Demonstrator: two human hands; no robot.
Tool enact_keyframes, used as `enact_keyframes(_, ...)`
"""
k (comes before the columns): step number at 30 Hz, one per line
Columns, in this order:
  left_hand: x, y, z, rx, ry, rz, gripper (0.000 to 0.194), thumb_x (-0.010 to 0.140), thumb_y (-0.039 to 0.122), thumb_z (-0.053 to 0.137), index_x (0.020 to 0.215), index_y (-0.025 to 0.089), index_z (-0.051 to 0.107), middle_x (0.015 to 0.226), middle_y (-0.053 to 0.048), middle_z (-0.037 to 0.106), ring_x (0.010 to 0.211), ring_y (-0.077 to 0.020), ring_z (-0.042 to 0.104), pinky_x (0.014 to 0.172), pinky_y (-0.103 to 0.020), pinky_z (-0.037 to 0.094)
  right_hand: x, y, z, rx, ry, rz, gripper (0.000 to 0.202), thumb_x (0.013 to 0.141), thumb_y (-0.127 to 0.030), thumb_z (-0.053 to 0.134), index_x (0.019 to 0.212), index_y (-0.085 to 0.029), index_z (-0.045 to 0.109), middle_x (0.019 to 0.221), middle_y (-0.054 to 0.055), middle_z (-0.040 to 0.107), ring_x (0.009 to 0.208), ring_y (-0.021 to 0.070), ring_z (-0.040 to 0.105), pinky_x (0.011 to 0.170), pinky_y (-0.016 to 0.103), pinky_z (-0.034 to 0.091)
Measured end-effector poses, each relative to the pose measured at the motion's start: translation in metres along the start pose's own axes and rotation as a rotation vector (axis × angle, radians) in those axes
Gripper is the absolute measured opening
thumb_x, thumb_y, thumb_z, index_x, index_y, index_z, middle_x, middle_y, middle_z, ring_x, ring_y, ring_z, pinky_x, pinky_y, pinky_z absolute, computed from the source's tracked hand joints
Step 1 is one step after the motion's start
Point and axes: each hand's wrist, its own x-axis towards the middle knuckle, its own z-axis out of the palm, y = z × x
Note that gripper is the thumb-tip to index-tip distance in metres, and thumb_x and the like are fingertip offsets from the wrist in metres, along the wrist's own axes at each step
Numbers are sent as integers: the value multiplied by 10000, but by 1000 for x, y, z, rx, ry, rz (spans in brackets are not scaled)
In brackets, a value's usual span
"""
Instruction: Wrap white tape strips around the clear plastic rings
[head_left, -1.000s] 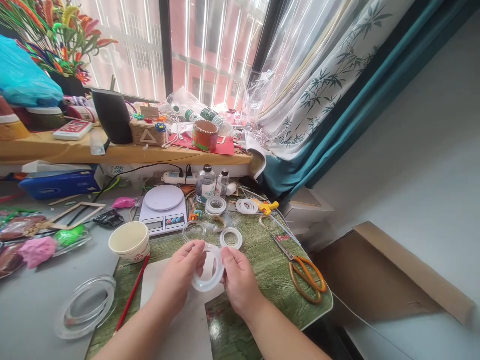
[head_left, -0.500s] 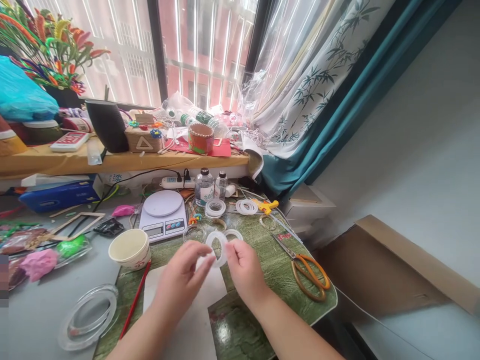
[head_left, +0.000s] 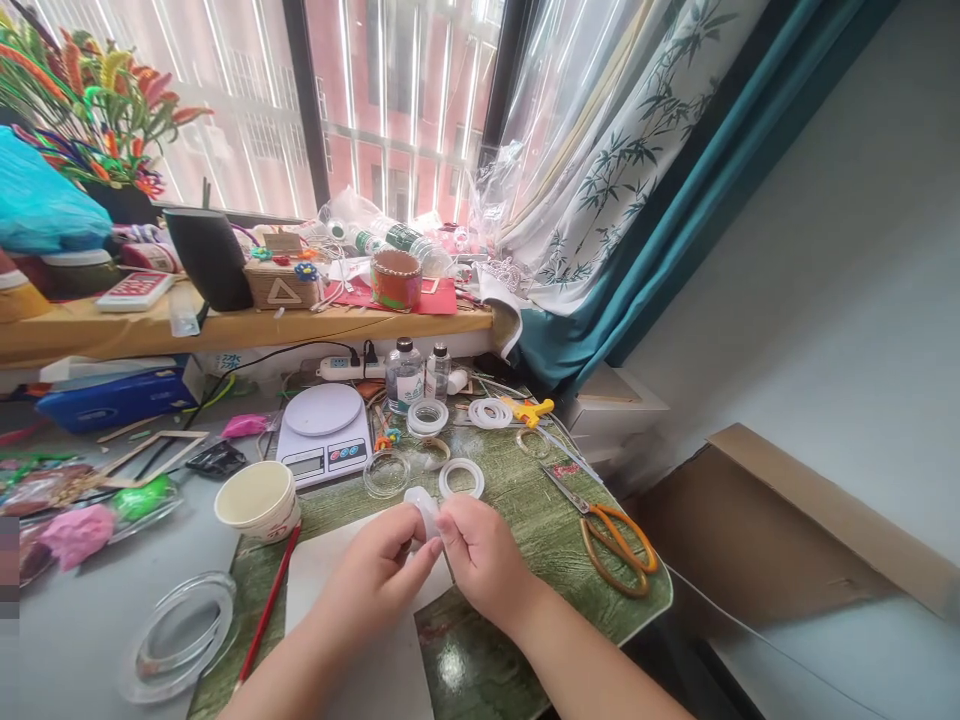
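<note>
Between my two hands is a translucent white silicone ring mold [head_left: 418, 499], tilted and partly hidden by fingers. My left hand [head_left: 379, 565] is closed on its left side, thumb and fingers pinching it. Pressed close on the other side, my right hand [head_left: 484, 550] has its fingers curled and thumb against the mold's right edge. Below them lies a white paper sheet [head_left: 319, 560] on the green mat. Just beyond the hands, a similar white ring [head_left: 478, 482] lies flat. Clear rings [head_left: 386, 495] are to its left.
A kitchen scale [head_left: 322, 410], paper cup [head_left: 262, 515] and red pencil [head_left: 268, 605] are at left. Orange-handled scissors [head_left: 585, 505] lie at right. Bottles [head_left: 405, 385], stacked white rings [head_left: 427, 432] and a yellow glue gun [head_left: 531, 410] stand behind. Large clear rings [head_left: 157, 692] lie at lower left.
The ring mold has turned from facing me to a tilted, squeezed position, lower down. My left hand has moved right and closed on it, and both hands are nearer together.
</note>
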Motion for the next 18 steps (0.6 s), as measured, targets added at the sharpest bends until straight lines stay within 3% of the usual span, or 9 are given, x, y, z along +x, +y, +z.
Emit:
enact_keyframes(5, -2, -2, 7, 85, 111, -34, 323, 930, 360, 474, 640, 243, 395, 635, 23, 453, 612, -177, 441, 584, -278, 331, 4, 1, 8, -29, 5, -19, 375, 1061, -309, 347, 699, -240, 420, 681, 0, 469, 659, 179, 462, 643, 308, 356)
enact_keyframes(9, -2, -2, 8, 129, 197, -78, 310, 906, 343, 482, 625, 247, 391, 619, 27, 444, 605, -179, 434, 580, -277, 325, 7, -2, 16, 19, 61, 66, 369, 1053, -319, 365, 696, -237, 404, 690, -3, 470, 665, 175, 469, 640, 303, 348)
enact_keyframes(18, 6, -5, 1, -80, 177, -291, 351, 876, 462, 523, 602, 246, 483, 565, 21, 509, 575, -195, 473, 558, -275, 325, 7, 0, 27, 228, 164, 206, 373, 1032, -366, 403, 685, -232, 417, 666, -13, 463, 636, 164, 449, 608, 299, 342)
